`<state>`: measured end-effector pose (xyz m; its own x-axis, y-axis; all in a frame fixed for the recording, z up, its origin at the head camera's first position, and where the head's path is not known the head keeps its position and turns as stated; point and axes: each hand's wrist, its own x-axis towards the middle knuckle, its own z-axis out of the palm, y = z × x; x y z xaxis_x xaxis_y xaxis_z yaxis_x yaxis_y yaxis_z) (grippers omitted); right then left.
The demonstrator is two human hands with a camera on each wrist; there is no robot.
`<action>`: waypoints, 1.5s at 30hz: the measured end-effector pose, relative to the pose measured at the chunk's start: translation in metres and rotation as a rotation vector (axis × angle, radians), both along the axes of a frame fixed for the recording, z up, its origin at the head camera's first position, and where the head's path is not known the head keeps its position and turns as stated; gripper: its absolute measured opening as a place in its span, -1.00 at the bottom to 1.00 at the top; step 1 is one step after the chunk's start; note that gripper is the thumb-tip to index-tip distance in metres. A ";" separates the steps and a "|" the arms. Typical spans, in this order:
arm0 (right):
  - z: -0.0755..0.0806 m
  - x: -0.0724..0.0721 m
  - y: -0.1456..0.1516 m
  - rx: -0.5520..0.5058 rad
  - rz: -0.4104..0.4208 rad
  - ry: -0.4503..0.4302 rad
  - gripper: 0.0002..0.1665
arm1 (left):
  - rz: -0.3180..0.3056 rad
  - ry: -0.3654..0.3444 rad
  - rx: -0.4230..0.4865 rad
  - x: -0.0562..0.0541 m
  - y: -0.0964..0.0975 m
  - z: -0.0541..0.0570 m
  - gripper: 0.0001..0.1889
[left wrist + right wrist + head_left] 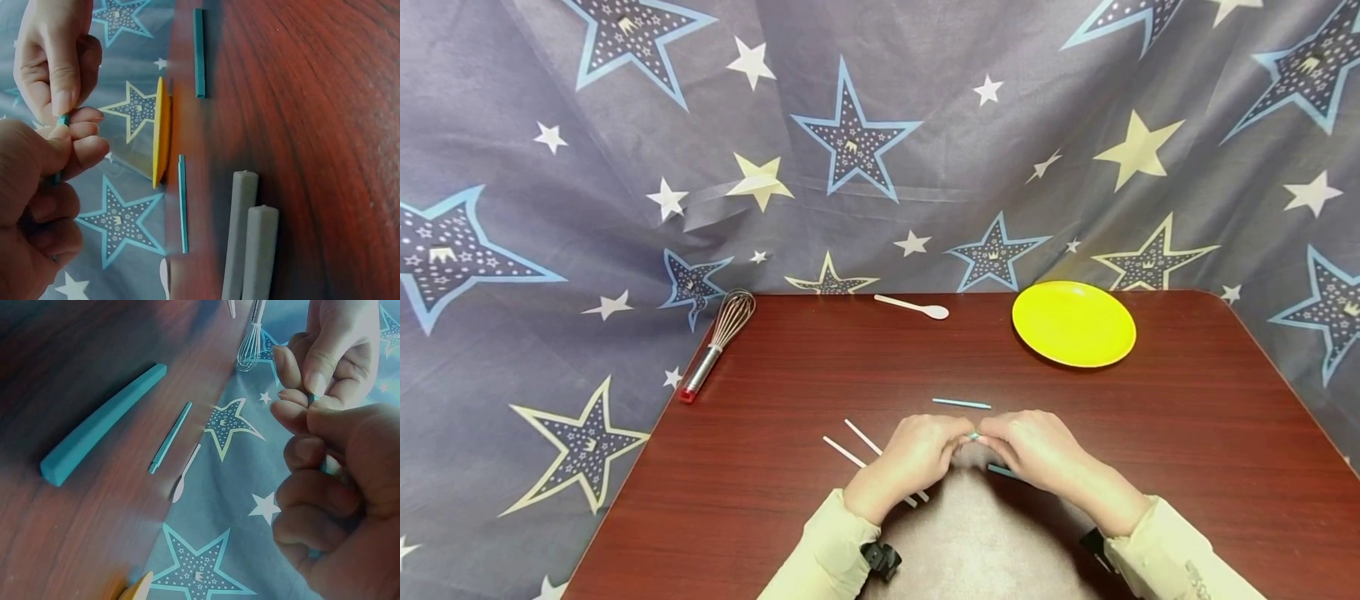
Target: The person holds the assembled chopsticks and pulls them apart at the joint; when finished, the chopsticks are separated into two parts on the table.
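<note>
In front of me my left hand (917, 454) and right hand (1037, 450) meet fingertip to fingertip, raised over the table. Both pinch a slim teal stick (63, 119), most of which is hidden inside the curled fingers. Just beyond the hands lies a teal stick (962, 403) with a narrower stepped end. A second loose teal stick (103, 425), squared along its sides, lies under the right hand. Two pale sticks, one (862, 436) and another (844, 451), lie side by side below the left hand, partly covered by the wrist in the head view.
A yellow plate (1073, 323) sits toward the back right of the red-brown table (1195, 417). A white spoon (913, 307) lies along the back edge. At the left edge rests a whisk (718, 346) with a red-tipped handle. A star-patterned cloth (910, 150) hangs behind.
</note>
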<state>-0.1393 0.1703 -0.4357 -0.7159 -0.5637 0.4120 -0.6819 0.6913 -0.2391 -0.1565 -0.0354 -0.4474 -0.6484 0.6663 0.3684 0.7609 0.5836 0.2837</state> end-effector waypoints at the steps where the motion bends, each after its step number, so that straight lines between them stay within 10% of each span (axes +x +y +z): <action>1: 0.000 0.000 0.000 -0.002 0.003 0.013 -0.57 | -0.004 0.006 0.012 -0.001 0.000 -0.001 -0.84; 18: 0.002 0.000 0.015 0.033 -0.112 -0.122 -0.78 | 0.076 -0.033 -0.030 -0.011 -0.001 0.001 -0.90; 26: -0.004 0.001 0.031 0.063 -0.103 -0.165 -0.74 | 0.004 -0.136 -0.063 -0.020 -0.005 -0.004 -0.55; 35: -0.011 0.005 0.043 0.017 -0.157 -0.164 -0.74 | 0.118 -0.277 0.043 -0.031 -0.007 -0.013 -0.96; 45: -0.018 0.007 0.045 0.069 -0.227 -0.192 -0.71 | 0.150 -0.294 0.047 -0.044 -0.008 -0.024 -0.90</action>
